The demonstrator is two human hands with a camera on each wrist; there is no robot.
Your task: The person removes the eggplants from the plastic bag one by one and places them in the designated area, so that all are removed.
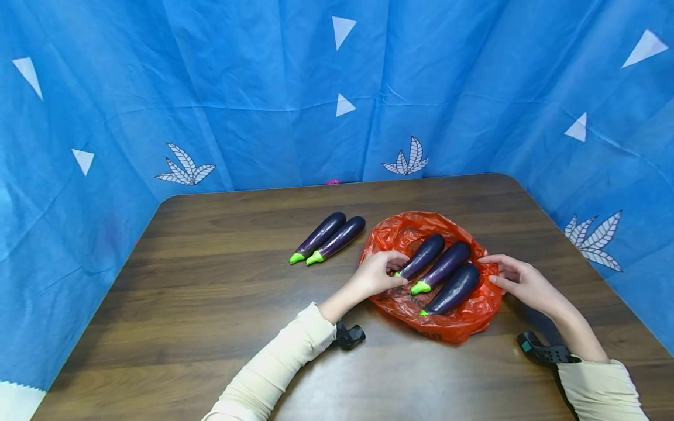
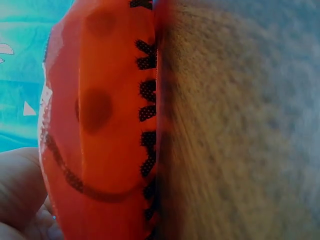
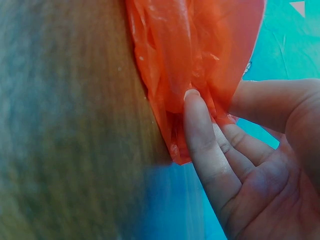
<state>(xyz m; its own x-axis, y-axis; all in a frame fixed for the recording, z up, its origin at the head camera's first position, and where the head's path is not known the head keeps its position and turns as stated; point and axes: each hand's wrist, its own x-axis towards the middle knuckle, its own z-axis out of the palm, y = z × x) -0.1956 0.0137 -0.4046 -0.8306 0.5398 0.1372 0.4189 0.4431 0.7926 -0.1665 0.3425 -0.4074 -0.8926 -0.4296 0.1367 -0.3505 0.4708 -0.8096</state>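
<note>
A red plastic bag point(image 1: 389, 231) lies spread wide on the table, with three dark purple eggplants side by side in it. My left hand point(image 1: 378, 273) reaches over the bag's left edge, thumb and fingers around the green-stemmed end of the leftmost eggplant point(image 1: 427, 252); the fingertips' contact is partly hidden. Beside it are the middle eggplant point(image 1: 451, 260) and the nearest eggplant point(image 1: 457, 287). On the right, my right hand point(image 1: 523, 283) pinches the bag's edge. In the right wrist view, the thumb and fingers hold gathered red plastic point(image 3: 170, 65).
Two more eggplants, one at the back point(image 1: 325, 229) and one in front point(image 1: 344, 234), lie parallel left of the bag. The brown wooden table point(image 1: 200, 292) extends to the left. A blue patterned curtain point(image 1: 237, 70) hangs behind and along both sides.
</note>
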